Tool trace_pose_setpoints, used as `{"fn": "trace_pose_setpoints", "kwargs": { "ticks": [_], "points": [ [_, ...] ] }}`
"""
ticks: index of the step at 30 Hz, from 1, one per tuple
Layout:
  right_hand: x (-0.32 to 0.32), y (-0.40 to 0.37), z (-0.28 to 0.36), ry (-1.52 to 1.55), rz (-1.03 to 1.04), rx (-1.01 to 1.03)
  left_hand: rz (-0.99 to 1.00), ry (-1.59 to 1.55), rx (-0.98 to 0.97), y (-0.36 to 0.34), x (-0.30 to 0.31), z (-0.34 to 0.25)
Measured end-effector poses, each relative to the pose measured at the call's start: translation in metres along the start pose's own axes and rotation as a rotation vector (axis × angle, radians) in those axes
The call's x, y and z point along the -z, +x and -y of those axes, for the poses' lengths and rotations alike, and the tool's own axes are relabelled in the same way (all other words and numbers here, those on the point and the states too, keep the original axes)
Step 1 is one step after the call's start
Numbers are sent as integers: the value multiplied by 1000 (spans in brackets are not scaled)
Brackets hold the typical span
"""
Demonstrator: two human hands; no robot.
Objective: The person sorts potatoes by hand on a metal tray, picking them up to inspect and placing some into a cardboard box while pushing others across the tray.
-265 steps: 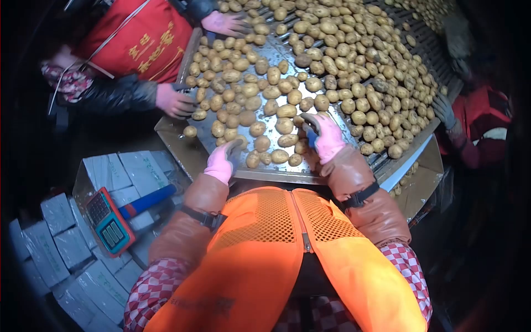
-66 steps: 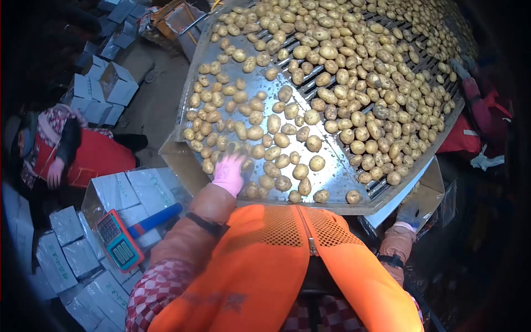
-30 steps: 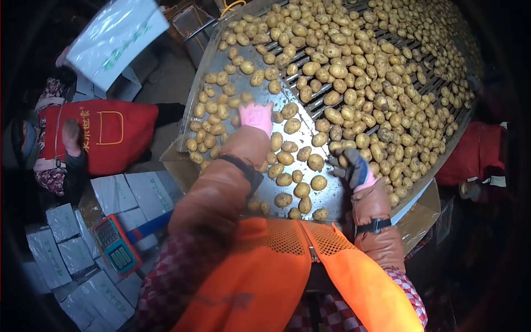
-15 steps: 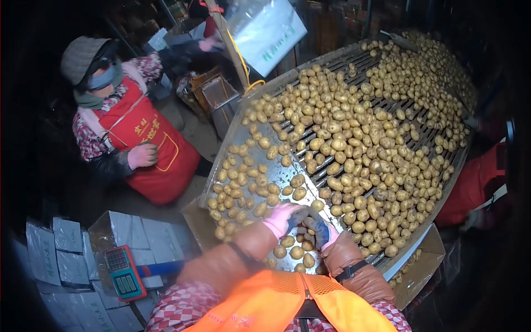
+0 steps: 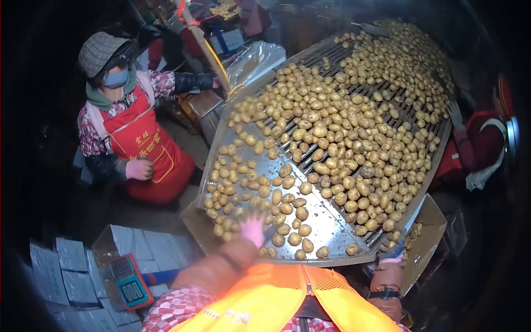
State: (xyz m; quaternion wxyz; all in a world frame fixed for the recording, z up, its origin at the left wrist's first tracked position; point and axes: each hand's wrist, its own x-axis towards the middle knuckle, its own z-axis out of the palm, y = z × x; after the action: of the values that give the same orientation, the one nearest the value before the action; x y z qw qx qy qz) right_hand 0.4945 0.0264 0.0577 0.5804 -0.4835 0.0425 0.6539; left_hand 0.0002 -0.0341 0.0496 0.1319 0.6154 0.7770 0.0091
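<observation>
Many potatoes [image 5: 343, 133] cover the slatted rack and the smooth metal tray [image 5: 326, 221] in front of me. My left hand [image 5: 253, 226], in a pink and dark glove, is blurred among the potatoes at the tray's lower left; its fingers look spread over them. Down at the right, my right hand [image 5: 392, 252], gloved in pink and blue, is at the tray's outer edge beside an open cardboard box [image 5: 428, 249] with potatoes in it. Its fingers are too unclear to read.
A person in a red apron [image 5: 155, 149] stands at the left. Another person [image 5: 478, 144] is at the right edge. White packets [image 5: 72, 254] and a scale display [image 5: 131, 281] lie at lower left. A pole [image 5: 204, 44] rises behind the tray.
My hands have parted from over the tray's front: the left moved left, the right moved right and down to the box. The view has shifted, and the other person's white bag has dropped.
</observation>
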Motion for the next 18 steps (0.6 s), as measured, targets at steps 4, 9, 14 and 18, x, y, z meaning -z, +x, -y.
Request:
{"fn": "trace_pose_setpoints", "kwargs": {
  "ticks": [4, 9, 14, 18],
  "points": [
    [70, -31, 8, -18, -68, 136, 102, 155, -299, -6, -15, -25],
    [81, -62, -19, 284, -150, 142, 102, 241, -308, 62, -9, -60],
    [160, -83, -58, 70, -75, 266, 280, 294, -177, 131, -23, -40],
    [136, -93, -45, 108, -191, 50, -1, 181, -65, 135, 9, -18]
  ]
}}
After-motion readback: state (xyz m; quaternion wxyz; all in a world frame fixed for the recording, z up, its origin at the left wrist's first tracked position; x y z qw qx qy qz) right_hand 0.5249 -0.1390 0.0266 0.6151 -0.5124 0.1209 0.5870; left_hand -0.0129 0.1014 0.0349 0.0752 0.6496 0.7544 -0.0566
